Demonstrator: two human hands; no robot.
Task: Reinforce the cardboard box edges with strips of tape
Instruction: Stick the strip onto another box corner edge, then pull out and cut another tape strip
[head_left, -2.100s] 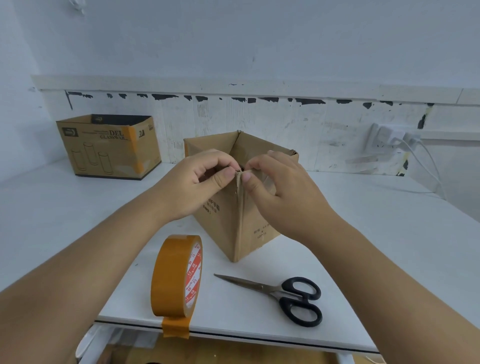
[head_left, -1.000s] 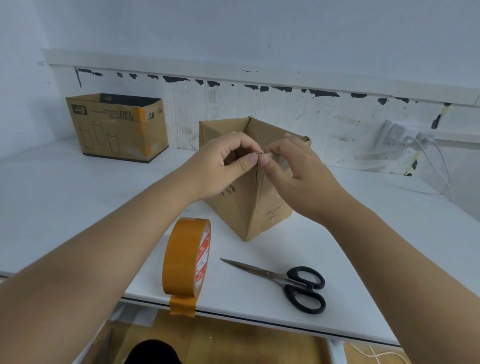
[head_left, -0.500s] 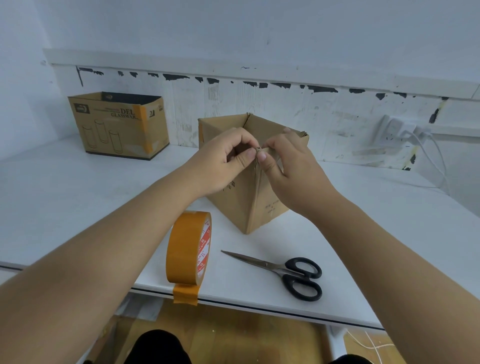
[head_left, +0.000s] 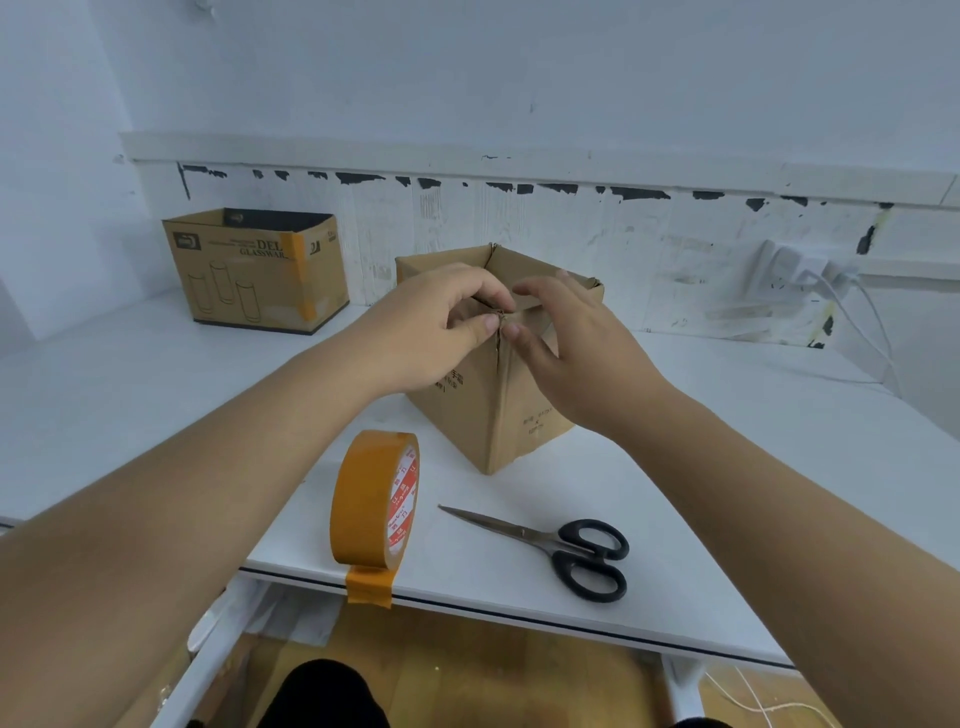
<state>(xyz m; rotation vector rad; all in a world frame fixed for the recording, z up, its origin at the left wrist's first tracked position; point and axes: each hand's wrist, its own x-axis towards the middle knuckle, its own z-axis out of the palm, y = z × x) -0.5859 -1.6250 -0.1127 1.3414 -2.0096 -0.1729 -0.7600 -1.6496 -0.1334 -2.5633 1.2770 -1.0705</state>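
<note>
An open brown cardboard box (head_left: 519, 415) stands on the white table with one vertical corner edge facing me. My left hand (head_left: 436, 327) pinches the top of that near corner, thumb on the outside and fingers curled over the rim. My right hand (head_left: 566, 353) rests on the right face beside the same corner, fingertips at the edge; I cannot tell whether tape lies under them. A roll of orange-brown tape (head_left: 374, 499) stands on edge near the table's front, its loose end stuck over the front edge. Black-handled scissors (head_left: 566, 551) lie shut to its right.
A second printed cardboard box (head_left: 254, 270) with orange tape on one corner stands at the back left by the wall. A wall socket with white cables (head_left: 810, 275) is at the back right. The table's front edge (head_left: 571, 618) runs just below the tape roll.
The view has shifted slightly. My right fingers have loosened and spread along the box's corner; my left hand still pinches the top of it. Tape roll and scissors have not moved.
</note>
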